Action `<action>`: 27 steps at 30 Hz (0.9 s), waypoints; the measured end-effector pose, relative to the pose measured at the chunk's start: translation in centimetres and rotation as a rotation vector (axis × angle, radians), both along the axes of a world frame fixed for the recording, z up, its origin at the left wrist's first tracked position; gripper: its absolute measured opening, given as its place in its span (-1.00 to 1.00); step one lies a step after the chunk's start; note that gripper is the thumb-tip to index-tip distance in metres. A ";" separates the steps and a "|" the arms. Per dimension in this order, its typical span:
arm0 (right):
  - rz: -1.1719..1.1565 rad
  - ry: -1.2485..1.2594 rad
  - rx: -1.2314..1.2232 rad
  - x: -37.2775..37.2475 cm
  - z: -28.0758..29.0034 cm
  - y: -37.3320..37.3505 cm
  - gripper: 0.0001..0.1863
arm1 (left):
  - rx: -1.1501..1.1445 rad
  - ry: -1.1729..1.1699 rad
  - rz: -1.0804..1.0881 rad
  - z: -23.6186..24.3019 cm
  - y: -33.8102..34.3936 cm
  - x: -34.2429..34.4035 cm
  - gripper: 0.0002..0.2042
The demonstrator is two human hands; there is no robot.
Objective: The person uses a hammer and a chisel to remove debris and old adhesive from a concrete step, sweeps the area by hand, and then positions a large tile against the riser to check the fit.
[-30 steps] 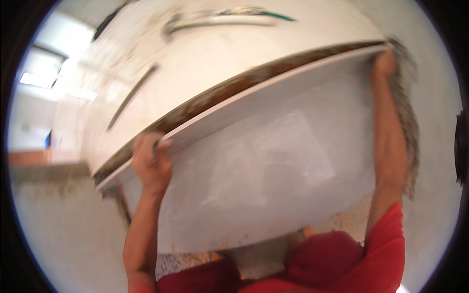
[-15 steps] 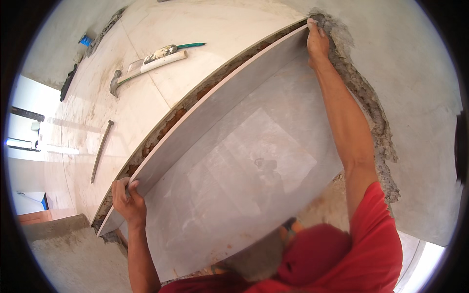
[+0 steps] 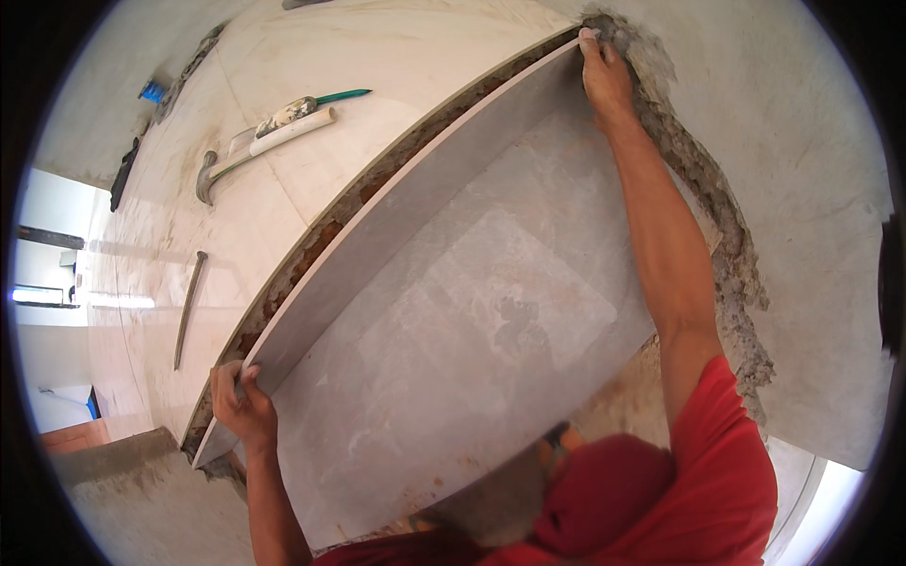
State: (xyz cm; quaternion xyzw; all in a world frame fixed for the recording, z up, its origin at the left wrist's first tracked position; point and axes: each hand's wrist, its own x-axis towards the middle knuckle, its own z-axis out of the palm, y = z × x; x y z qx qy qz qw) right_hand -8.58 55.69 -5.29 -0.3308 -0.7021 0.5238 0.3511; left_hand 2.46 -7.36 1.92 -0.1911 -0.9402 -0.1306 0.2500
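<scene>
A long, narrow grey tile strip (image 3: 406, 212) stands on edge along the back of a wide grey tile (image 3: 406, 396), like a stair riser behind its tread. My left hand (image 3: 247, 406) is closed on the strip's top edge near its left end, with the thumb on the near face. At the far right end my right hand (image 3: 609, 83) grips the same edge, close against the wall. Behind the strip runs a rough gap (image 3: 323, 236) of broken brick and mortar, below the edge of the cream tiled floor (image 3: 415, 57).
On the cream floor lie a claw hammer (image 3: 283, 134), a crusted tool handle (image 3: 286, 115), a green pointed stick (image 3: 345, 96) and a thin metal rod (image 3: 191, 311). Chipped mortar (image 3: 698, 179) edges the right wall (image 3: 802, 208). A blue roll (image 3: 152, 91) sits at far left.
The view has shifted slightly, so the floor tools appear lower and farther left. Both hands keep their hold on the tile strip, which shows no clear movement of its own.
</scene>
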 end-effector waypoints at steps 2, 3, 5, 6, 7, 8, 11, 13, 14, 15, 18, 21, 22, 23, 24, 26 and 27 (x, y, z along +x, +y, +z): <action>0.036 0.040 -0.009 0.5 0.4 0.1 -0.09 | -0.024 0.008 0.014 -0.4 -0.3 0.1 -0.79; 0.073 0.080 -0.028 1.2 1.0 -0.1 -0.14 | -0.019 0.009 0.009 -0.3 -0.2 0.1 -0.79; 0.054 0.125 0.088 2.6 2.2 -0.7 -0.25 | -0.007 0.011 -0.004 -0.3 0.1 0.2 -0.79; 0.010 0.134 0.214 2.8 2.7 -1.6 -0.30 | 0.010 0.010 -0.010 -0.1 0.0 0.3 -0.80; -0.033 0.143 0.340 3.1 3.2 -2.5 -0.35 | 0.027 0.008 -0.014 -0.1 0.0 0.4 -0.80; 0.079 0.156 0.602 3.8 4.0 -3.5 -0.33 | 0.045 0.010 -0.012 0.0 0.0 0.5 -0.80; 0.424 0.177 1.170 5.2 4.9 -7.4 -0.29 | 0.037 -0.007 0.005 -0.2 0.1 0.3 -0.90; 0.637 0.145 1.287 4.6 4.7 -9.7 -0.31 | 0.048 0.023 -0.002 -0.4 -0.1 0.4 -0.92; 0.720 0.159 1.244 4.0 4.2 -10.8 -0.35 | 0.058 0.042 -0.002 -0.5 -0.1 0.4 -0.93; 0.711 0.107 1.245 3.7 4.3 -11.1 -0.37 | 0.073 0.067 -0.036 -0.6 0.1 0.2 -0.93; 0.724 0.085 1.226 3.2 4.4 -11.1 -0.45 | 0.003 0.136 -0.050 1.4 0.4 0.3 -0.90; 0.701 0.149 1.194 4.7 5.7 -11.7 -0.54 | 0.014 0.180 -0.022 2.8 0.5 0.3 -0.88; 0.717 0.140 1.176 4.9 5.9 -11.9 -0.54 | 0.006 0.193 -0.014 3.5 0.5 0.5 -0.88; 0.719 0.115 1.167 5.3 6.2 -11.6 -0.55 | -0.001 0.189 -0.012 4.1 0.8 0.5 -0.86; 0.719 0.089 1.156 5.4 6.5 -11.5 -0.55 | -0.009 0.185 -0.012 4.9 1.0 0.7 -0.85; 0.706 0.134 1.153 5.5 6.7 -11.3 -0.56 | -0.020 0.179 -0.009 6.2 1.0 0.9 -0.81; 0.694 0.148 1.152 5.7 6.8 -11.1 -0.56 | -0.025 0.194 -0.012 6.8 1.0 1.1 -0.81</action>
